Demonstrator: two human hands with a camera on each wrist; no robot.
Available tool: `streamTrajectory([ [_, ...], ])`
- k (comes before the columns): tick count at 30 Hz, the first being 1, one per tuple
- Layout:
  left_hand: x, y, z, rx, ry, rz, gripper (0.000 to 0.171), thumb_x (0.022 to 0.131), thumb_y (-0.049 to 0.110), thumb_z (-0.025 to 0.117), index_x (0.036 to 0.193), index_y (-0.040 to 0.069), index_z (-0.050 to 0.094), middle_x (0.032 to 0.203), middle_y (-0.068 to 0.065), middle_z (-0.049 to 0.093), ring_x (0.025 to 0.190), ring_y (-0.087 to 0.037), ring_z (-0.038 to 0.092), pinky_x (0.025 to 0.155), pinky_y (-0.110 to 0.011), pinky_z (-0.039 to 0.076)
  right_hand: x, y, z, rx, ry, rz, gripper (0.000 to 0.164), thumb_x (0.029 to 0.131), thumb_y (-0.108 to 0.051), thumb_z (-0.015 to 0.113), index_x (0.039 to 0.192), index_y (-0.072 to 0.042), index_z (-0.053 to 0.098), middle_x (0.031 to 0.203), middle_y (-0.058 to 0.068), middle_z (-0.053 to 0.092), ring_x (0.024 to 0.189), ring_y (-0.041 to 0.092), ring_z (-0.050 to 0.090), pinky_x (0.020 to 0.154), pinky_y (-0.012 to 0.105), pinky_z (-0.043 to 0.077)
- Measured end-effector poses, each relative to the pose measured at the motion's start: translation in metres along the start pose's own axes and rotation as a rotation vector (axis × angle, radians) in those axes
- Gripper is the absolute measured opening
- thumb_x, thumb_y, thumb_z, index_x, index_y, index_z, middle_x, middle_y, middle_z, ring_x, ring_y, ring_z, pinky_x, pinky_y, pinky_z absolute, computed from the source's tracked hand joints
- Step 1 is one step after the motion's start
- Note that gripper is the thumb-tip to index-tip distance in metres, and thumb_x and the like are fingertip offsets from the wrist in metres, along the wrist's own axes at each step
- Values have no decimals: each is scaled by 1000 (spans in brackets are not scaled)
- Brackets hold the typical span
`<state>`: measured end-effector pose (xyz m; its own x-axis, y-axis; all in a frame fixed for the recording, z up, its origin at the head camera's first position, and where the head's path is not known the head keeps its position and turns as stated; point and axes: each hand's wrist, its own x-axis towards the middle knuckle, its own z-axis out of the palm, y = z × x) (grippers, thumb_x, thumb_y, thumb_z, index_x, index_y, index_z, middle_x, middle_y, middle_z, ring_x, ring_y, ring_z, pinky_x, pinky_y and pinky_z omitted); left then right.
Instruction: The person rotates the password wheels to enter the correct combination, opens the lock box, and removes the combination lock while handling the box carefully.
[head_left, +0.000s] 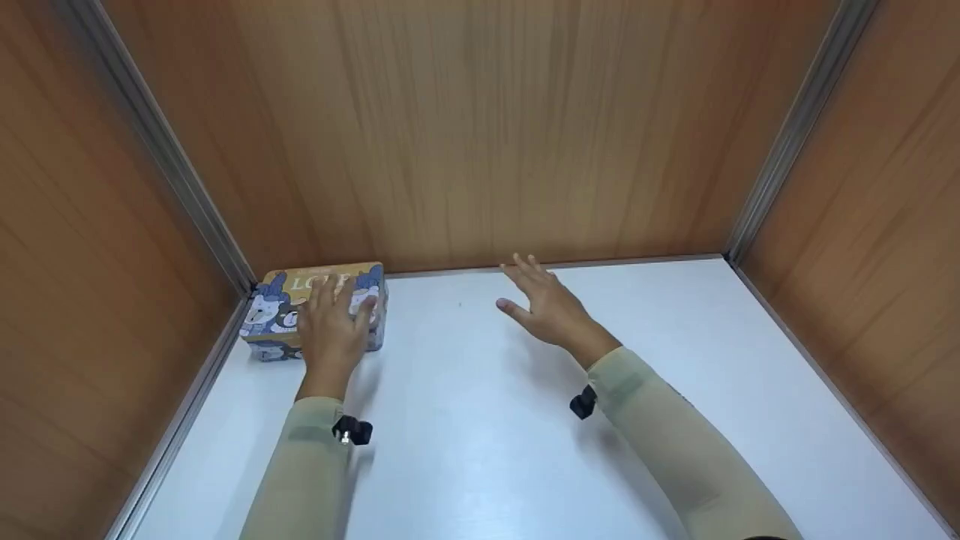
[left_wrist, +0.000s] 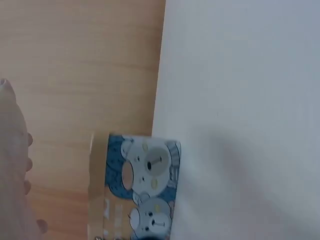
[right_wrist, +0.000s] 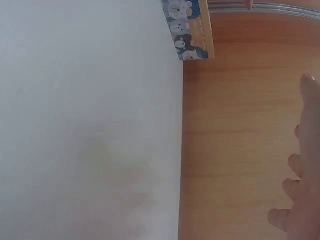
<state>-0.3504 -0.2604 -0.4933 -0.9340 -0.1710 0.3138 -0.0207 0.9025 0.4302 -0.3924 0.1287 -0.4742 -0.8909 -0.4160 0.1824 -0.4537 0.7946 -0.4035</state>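
A rectangular box (head_left: 262, 315) printed with cartoon bears and yellow lettering sits in the far left corner of the white table. In the head view my left hand (head_left: 330, 330) is over the box's right part, fingers spread and pointing away; part of the lid is hidden behind it. The left wrist view shows the hand (left_wrist: 12, 165) apart from the box (left_wrist: 145, 185). To the right, my right hand (head_left: 551, 307) hovers above the table with its fingers extended, holding nothing. The right wrist view catches its fingers (right_wrist: 280, 218) at the edge, with the box (right_wrist: 187, 32) at the top.
Wood-grain panels (head_left: 480, 135) stand at the back and on both sides of the white table (head_left: 465, 420). Grey metal strips (head_left: 172, 142) run up the corners and along the table's edges. Each wrist carries a small black device (head_left: 583, 403).
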Motion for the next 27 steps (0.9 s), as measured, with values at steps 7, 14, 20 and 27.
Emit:
streamTrajectory([
  [7,1,-53,-19,-75,104,-239,70,122,56,36,175,10,40,189,-21,18,178,-47,8,142,-76,13,13,-34,33,24,-105,-9,80,112,-76,47,181,-42,24,193,-4,12,181,23,6,146,60,17],
  [14,4,-90,-30,-266,54,-458,76,121,53,41,181,9,23,188,-25,9,174,-49,11,140,-69,30,23,-66,61,26,-198,-55,80,113,-76,46,181,-43,22,193,-9,11,181,22,7,147,57,18],
  [20,5,-110,-28,-388,8,-525,85,117,44,56,182,7,14,186,-29,13,174,-50,19,144,-61,26,27,-91,87,18,-285,-71,81,110,-83,43,180,-49,21,192,-11,11,180,21,8,147,55,17],
  [27,-2,-119,-28,-421,26,-569,91,114,47,61,181,5,18,185,-29,14,173,-49,22,145,-58,24,23,-109,108,9,-315,-133,77,113,-75,47,180,-45,25,191,-10,15,180,23,12,147,54,19],
])
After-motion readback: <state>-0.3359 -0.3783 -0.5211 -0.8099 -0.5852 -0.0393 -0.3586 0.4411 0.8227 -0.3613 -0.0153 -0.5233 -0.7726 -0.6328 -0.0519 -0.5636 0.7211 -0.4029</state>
